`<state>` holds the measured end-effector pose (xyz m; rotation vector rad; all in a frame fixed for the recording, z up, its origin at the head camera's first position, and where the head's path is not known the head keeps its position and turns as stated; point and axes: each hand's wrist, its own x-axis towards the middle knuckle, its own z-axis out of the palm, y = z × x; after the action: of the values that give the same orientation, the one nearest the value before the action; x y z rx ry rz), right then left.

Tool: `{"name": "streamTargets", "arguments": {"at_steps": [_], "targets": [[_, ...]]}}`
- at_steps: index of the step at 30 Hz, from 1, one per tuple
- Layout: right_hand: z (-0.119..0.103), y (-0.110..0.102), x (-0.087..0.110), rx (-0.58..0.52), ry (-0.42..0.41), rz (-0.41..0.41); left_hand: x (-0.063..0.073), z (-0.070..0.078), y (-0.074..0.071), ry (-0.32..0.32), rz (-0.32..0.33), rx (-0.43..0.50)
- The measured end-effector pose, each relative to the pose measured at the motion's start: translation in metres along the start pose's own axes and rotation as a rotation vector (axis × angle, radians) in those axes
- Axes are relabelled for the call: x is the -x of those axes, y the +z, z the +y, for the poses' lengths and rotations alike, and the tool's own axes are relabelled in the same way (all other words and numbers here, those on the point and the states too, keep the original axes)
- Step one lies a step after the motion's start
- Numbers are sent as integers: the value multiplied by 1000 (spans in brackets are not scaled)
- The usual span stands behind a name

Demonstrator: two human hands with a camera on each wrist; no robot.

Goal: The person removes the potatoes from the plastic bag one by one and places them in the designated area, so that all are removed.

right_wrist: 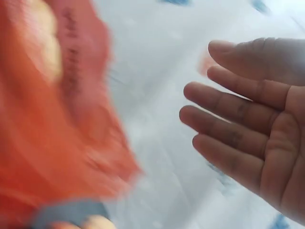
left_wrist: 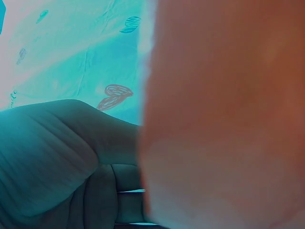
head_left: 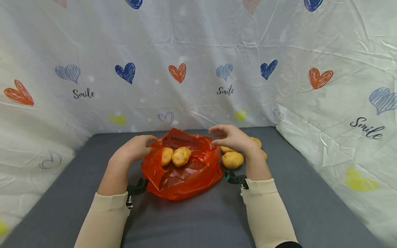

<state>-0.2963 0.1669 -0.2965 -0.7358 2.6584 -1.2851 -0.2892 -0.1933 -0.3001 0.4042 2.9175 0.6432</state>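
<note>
A red plastic bag (head_left: 186,182) with dark printed letters stands on the table, its mouth facing up toward me. Two potatoes (head_left: 181,157) show inside it. My left hand (head_left: 134,148) is at the bag's left rim and pinches it between thumb and fingers; in the left wrist view the bag (left_wrist: 228,114) hides the fingertips. Just past the right rim, my right hand (head_left: 232,137) is raised with fingers extended and nothing in it. The right wrist view shows that palm (right_wrist: 248,119) apart from the bag (right_wrist: 71,143).
Several loose potatoes (head_left: 232,160) lie on the dark grey table (head_left: 186,224) right of the bag, partly behind my right forearm. A white cloth (head_left: 198,96) printed with hearts hangs behind the table and along its sides. Dark straps circle both wrists.
</note>
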Motion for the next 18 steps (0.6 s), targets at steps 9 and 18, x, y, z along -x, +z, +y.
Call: {"name": "streamTargets", "arguments": {"at_steps": [9, 18], "targets": [[1, 87, -45, 286, -27, -101, 2, -1, 2, 8, 10, 3], [19, 120, -62, 392, -30, -81, 3, 0, 0, 7, 25, -1]]}}
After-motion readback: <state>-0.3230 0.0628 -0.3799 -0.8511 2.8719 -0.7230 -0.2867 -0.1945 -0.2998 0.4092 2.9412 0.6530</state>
